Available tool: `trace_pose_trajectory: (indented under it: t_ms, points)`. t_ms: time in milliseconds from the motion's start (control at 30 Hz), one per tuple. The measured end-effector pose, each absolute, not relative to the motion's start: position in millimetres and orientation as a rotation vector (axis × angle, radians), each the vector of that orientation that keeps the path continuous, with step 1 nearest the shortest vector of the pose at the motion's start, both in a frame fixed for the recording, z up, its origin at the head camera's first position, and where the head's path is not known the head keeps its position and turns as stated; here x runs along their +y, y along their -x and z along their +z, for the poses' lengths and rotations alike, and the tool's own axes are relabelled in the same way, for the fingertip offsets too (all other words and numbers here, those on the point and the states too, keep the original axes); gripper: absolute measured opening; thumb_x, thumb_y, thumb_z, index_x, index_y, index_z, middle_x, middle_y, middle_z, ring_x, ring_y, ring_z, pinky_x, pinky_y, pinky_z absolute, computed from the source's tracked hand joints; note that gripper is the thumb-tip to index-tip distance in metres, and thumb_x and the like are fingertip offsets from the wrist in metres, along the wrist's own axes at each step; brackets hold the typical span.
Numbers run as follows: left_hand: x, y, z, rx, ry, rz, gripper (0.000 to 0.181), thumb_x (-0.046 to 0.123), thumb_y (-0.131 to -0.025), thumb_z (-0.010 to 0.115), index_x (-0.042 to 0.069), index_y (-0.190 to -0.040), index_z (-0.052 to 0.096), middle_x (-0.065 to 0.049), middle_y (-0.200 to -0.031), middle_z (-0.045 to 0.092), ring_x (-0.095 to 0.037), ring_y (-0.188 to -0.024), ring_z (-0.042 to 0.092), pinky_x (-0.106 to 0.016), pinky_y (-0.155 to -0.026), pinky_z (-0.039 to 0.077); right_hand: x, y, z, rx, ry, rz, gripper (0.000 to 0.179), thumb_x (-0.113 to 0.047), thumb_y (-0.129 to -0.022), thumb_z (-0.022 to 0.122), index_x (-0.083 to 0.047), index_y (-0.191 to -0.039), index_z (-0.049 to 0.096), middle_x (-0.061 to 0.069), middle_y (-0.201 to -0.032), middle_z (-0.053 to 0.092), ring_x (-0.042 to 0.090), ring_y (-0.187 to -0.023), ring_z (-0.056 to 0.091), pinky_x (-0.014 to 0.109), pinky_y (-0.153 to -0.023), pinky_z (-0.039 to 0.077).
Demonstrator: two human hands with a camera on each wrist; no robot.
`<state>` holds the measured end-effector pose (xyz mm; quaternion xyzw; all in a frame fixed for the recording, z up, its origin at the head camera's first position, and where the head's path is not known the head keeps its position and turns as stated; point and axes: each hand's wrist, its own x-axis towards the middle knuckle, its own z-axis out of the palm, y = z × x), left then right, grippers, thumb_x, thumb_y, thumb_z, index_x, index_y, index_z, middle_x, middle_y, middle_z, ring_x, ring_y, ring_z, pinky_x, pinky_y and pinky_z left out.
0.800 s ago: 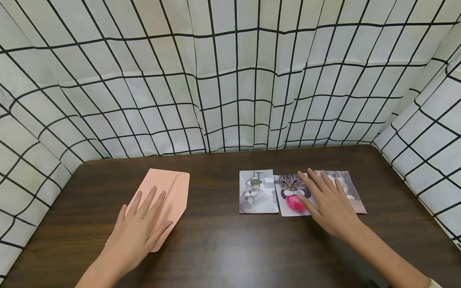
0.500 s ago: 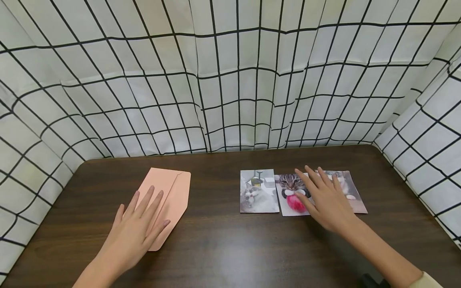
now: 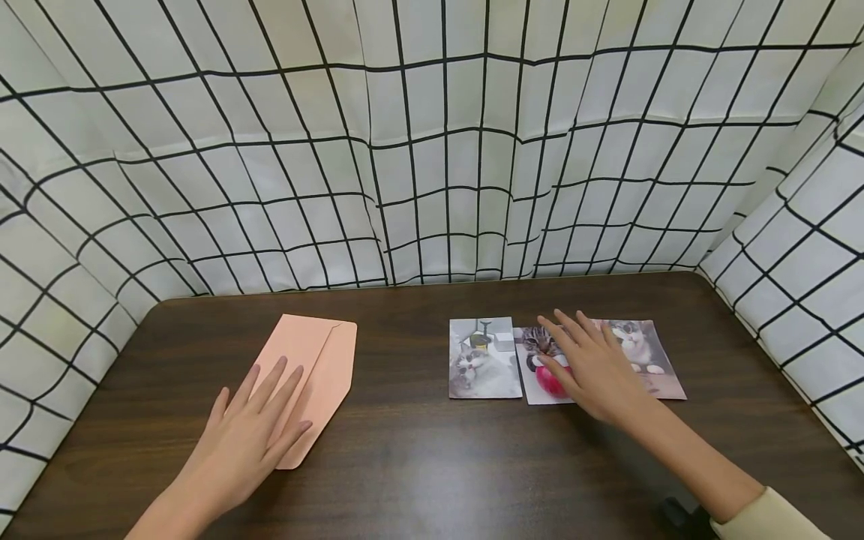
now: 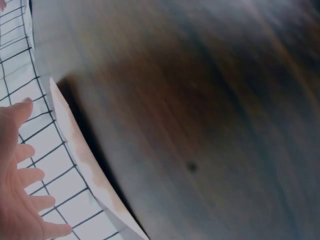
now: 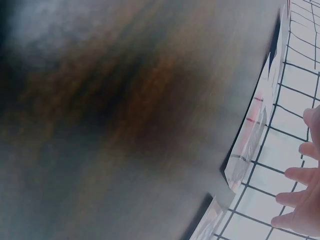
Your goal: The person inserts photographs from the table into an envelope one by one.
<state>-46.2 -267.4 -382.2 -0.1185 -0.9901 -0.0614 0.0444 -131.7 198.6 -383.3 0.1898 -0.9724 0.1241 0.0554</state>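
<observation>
A pink envelope (image 3: 324, 375) lies flat at the left of the dark wooden table. My left hand (image 3: 232, 446) is over its lower part with fingers spread; in the left wrist view that hand (image 4: 22, 185) is raised apart from the envelope (image 4: 90, 160). Three cat pictures lie in a row at the right: a grey-white one (image 3: 482, 364), one with a pink ball (image 3: 550, 381), and a pinkish one (image 3: 641, 349). Above the latter two hovers my right hand (image 3: 601, 367), fingers straight, partly covering them. The right wrist view also has that hand (image 5: 300, 192) apart from the pictures.
A white curtain (image 3: 432, 165) with black grid lines hangs behind the table (image 3: 418, 450) and along both sides. A small dark object (image 3: 675, 514), its kind unclear, is beside the right sleeve (image 3: 763, 517) at the front edge.
My right hand has shifted a little left, uncovering more of the pinkish picture. The left hand has drawn slightly back and left over the envelope. Envelope and pictures have stayed put.
</observation>
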Motion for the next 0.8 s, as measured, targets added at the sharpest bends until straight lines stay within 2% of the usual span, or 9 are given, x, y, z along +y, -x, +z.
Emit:
trace_pose_trajectory:
  t_ms: [133, 433, 633, 800]
  points:
    - [-272, 46, -385, -3.03, 0.372, -0.127, 0.071, 0.051, -0.104, 0.061, 0.016, -0.162, 0.042, -0.019, -0.169, 0.035, -0.055, -0.151, 0.029, -0.08, -0.11, 0.026, 196, 136, -385, -2.952, -0.604, 0.386, 0.063, -0.033, -0.103, 0.067, -0.009, -0.158, 0.048, 0.025, -0.161, 0.045, 0.054, -0.149, 0.038, 0.073, -0.119, 0.024]
    - [-281, 48, -390, -3.096, 0.334, -0.176, 0.069, 0.049, -0.103, 0.065, 0.02, -0.161, 0.043, -0.025, -0.166, 0.035, -0.063, -0.144, 0.033, -0.084, -0.097, 0.035, 189, 146, -392, -2.934, -0.661, 0.429, 0.058, -0.031, -0.104, 0.066, -0.007, -0.154, 0.052, 0.024, -0.156, 0.052, 0.048, -0.141, 0.05, 0.069, -0.112, 0.04]
    - [-287, 52, -392, -3.08, 0.317, -0.322, 0.066, 0.045, -0.101, 0.07, 0.017, -0.157, 0.049, -0.031, -0.157, 0.044, -0.063, -0.136, 0.041, -0.082, -0.087, 0.043, 182, 155, -393, -2.891, -0.675, 0.449, 0.05, -0.027, -0.104, 0.068, -0.005, -0.147, 0.058, 0.022, -0.145, 0.061, 0.044, -0.134, 0.057, 0.064, -0.107, 0.047]
    - [-291, 56, -392, -3.09, 0.265, -0.442, 0.064, 0.043, -0.1, 0.072, 0.013, -0.153, 0.053, -0.034, -0.151, 0.048, -0.068, -0.13, 0.044, -0.086, -0.082, 0.041, 178, 163, -393, -2.907, -0.669, 0.473, 0.044, -0.025, -0.104, 0.067, -0.003, -0.142, 0.062, 0.021, -0.14, 0.065, 0.043, -0.131, 0.058, 0.062, -0.107, 0.047]
